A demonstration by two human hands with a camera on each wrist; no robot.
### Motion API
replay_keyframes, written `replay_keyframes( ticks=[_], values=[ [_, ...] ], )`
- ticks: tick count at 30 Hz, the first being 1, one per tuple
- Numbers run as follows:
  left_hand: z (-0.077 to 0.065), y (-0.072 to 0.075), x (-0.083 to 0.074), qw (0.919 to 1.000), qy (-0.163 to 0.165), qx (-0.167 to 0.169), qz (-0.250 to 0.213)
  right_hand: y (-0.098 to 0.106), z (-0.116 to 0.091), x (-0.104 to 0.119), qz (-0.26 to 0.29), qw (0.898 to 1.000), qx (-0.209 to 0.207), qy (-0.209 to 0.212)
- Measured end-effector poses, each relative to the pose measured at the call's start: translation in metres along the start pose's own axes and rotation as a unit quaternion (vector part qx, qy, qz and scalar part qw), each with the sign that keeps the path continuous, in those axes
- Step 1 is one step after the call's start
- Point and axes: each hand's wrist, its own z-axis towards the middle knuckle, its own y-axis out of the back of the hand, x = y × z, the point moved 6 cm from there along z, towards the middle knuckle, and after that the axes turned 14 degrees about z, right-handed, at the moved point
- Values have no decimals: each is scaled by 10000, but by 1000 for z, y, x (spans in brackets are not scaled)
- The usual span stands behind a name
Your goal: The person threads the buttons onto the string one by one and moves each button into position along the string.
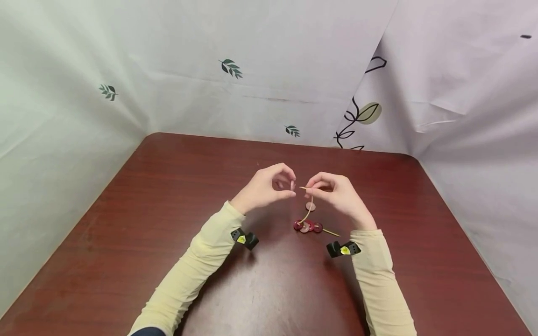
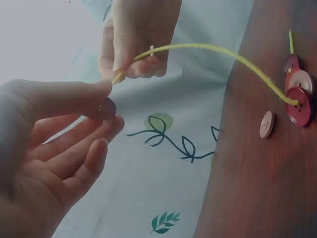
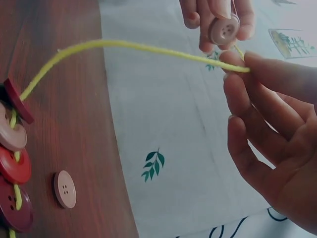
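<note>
My left hand (image 1: 269, 185) pinches a pale pink button (image 3: 225, 29) between thumb and fingertips, its holes showing in the right wrist view. Facing it, my right hand (image 1: 336, 192) pinches a yellow string (image 2: 203, 46) near its end, and the short tip points at the button. From those fingers the string arcs down to several threaded buttons on the table, dark red (image 2: 299, 113), pale pink (image 3: 12, 135), bright red (image 3: 14, 166) and maroon (image 3: 17, 208). The string's other end trails out past them. A loose pale pink button (image 3: 65, 189) lies apart from the threaded ones.
The reddish-brown table (image 1: 168, 186) stands against white cloth walls (image 1: 176, 56) printed with leaves, at the back and both sides. Black wrist cameras (image 1: 251, 241) are strapped over pale yellow sleeves (image 1: 378, 266).
</note>
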Motion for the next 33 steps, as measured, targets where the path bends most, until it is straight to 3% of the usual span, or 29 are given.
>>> replay_keyframes(
  ticks=[8, 17, 33],
  values=[
    [-1, 1, 1, 9969, 15, -55, -779, -3, -1, 5, 57, 9996, -258, 129],
    [-1, 1, 0, 9980, 94, -80, -626, -6, -3, 10, 56, 9989, -405, 217],
    [-2, -1, -2, 9952, 59, -25, -980, -8, -4, 15, 167, 9973, -508, 500]
  ],
)
